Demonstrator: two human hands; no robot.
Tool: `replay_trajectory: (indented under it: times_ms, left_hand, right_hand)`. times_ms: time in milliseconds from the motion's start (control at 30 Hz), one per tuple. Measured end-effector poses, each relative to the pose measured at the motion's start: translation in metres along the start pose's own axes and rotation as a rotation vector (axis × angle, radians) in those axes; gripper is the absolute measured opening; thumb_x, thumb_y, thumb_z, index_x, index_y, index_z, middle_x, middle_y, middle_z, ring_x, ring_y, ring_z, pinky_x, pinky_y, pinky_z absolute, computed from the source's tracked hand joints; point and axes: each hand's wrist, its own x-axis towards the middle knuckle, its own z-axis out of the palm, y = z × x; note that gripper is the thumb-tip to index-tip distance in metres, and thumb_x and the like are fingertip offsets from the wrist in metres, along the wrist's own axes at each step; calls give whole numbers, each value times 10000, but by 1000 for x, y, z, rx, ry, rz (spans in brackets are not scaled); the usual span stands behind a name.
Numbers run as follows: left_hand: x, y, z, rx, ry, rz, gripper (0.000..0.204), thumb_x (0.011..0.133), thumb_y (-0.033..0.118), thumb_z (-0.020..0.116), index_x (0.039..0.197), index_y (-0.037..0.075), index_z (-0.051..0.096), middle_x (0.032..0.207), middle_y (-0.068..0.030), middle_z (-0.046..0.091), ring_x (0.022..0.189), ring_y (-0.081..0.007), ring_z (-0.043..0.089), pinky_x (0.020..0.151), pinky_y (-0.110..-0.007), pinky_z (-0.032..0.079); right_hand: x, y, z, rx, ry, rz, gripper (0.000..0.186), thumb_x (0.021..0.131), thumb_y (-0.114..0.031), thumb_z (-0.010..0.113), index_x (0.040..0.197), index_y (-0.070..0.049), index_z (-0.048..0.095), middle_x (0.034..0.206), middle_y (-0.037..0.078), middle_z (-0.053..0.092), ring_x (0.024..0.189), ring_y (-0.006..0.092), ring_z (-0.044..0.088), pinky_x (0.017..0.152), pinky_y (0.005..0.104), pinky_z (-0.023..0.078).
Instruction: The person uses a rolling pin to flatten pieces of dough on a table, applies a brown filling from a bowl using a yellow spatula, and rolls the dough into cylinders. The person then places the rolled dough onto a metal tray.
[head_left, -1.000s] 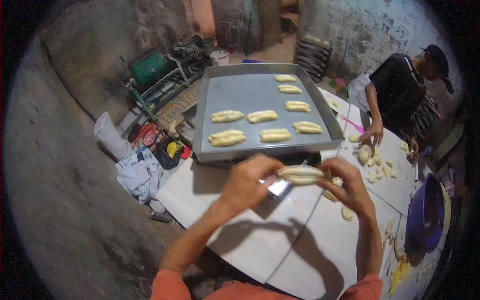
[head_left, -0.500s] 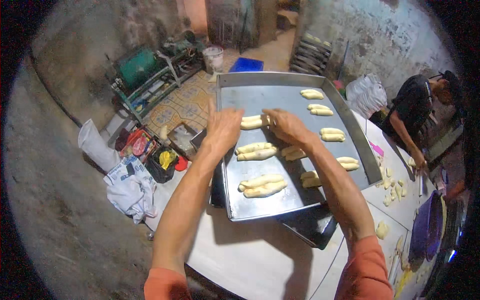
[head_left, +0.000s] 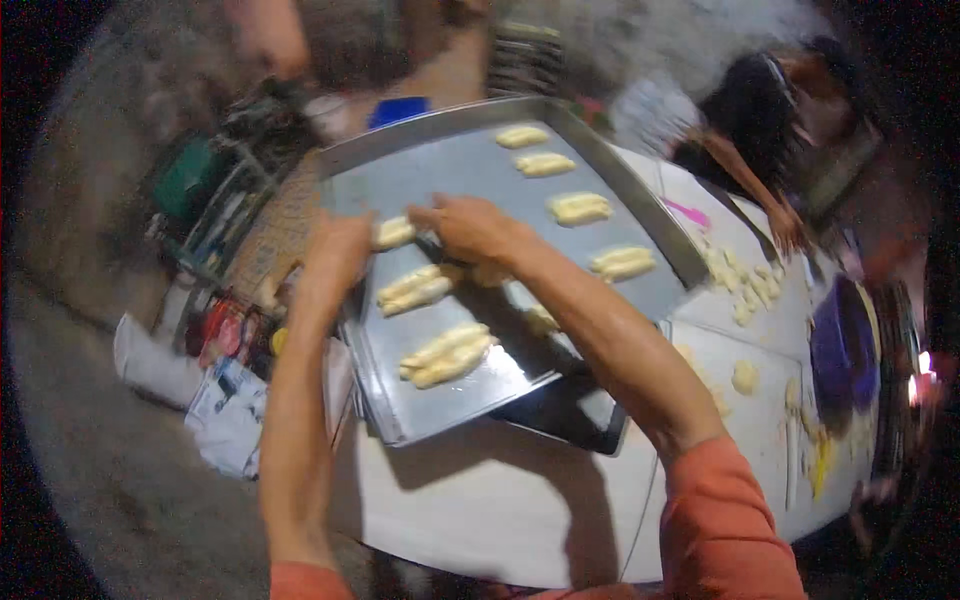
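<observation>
1. The shaped dough piece [head_left: 395, 232] lies at the far left of the metal baking tray [head_left: 470, 170]; the left hand [head_left: 340, 250] and right hand [head_left: 470, 228] meet at its two ends, fingers curled; blur hides whether they pinch it or merely touch it.
2. Lower it level, both ends together, so that it keeps its long shape.
3. Keep it in line with the neighbouring dough rolls [head_left: 415, 288], apart, not touching.
4. Lift the fingers straight off; soft dough likely sticks and stretches.
5. The tray overhangs the white tabletop [head_left: 500, 500]; press lightly.

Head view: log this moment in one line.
left hand, right hand: on pale oblong dough piece | rectangular grey metal tray | white table
</observation>
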Motion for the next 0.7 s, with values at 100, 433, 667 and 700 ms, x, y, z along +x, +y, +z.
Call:
replay_trajectory:
  times_ms: [100, 433, 667, 700]
  left_hand:
    - [-24, -26, -22, -211, -101, -51, 630, 863, 128, 735, 1461, 127, 539, 1437, -173, 590, 1290, -398, 575, 1165, -530, 365]
    - [-168, 92, -112, -456, -39, -348, 710, 966, 426, 665, 1523, 32, 468, 1532, -225, 484, 1391, -335, 520, 1024, -501, 505]
    - [-239, 143, -105, -234, 48, -250, 459, 1057, 344, 575, 1471, 147, 553, 1466, -147, 573, 1164, -304, 658, 932, -408, 569]
    - [-236, 175, -116, -73, 25, -356, 412, 1064, 335, 565, 1418, 129, 608, 1452, -152, 587, 1246, -307, 624, 990, -414, 549]
  right_hand:
    - [-31, -29, -28, 92, 196, -132, 462, 910, -104, 567, 1370, -127, 600, 1259, 229, 639, 1109, 405, 662, 928, 484, 548]
    - [-472, -39, 28, 133, 692, 518, 520, 939, -279, 712, 1385, -43, 585, 1367, 202, 613, 1245, 364, 599, 1025, 465, 480]
    - [-732, -84, 89, -128, 272, 1203, 579, 981, -441, 638, 1441, -98, 559, 1527, 179, 484, 1442, 349, 426, 1184, 589, 294]
    - [-754, -76, 90, -127, 289, 1210, 579, 981, -441, 638, 1441, -98, 559, 1527, 179, 484, 1442, 349, 426, 1184, 589, 294]
